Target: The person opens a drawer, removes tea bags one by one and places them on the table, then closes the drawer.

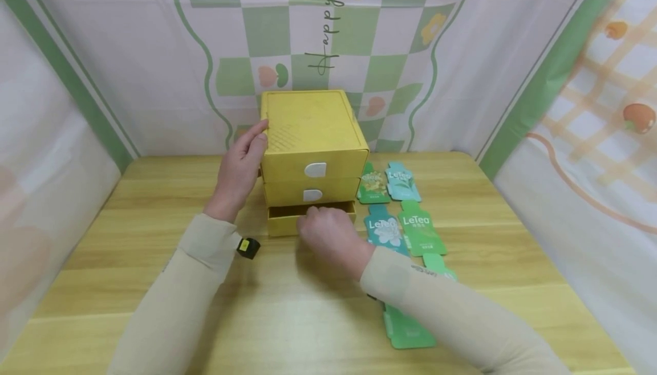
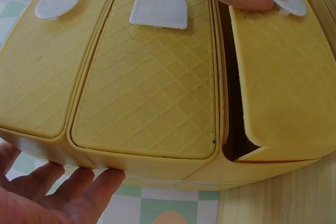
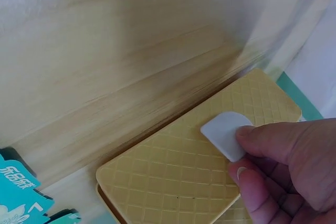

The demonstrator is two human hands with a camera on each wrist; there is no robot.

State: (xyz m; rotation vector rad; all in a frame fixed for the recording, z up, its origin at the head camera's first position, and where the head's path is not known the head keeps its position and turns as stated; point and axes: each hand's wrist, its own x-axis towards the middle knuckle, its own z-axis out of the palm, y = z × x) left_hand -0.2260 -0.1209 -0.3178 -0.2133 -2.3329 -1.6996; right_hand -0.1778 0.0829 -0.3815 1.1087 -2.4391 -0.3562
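A yellow three-drawer box stands at the back of the table, each drawer front bearing a white tab handle. Its bottom drawer is pulled partway out, while the upper two sit closed. My right hand pinches the white tab of that bottom drawer between thumb and fingers. Along the box's left side lies my left hand, its fingers extended against the wall of the box. What the bottom drawer holds is hidden.
Several LeTea packets in green and teal, such as a light green one, lie on the wooden table right of the box. A small black piece with a yellow label shows by the left sleeve. A checkered cloth hangs behind.
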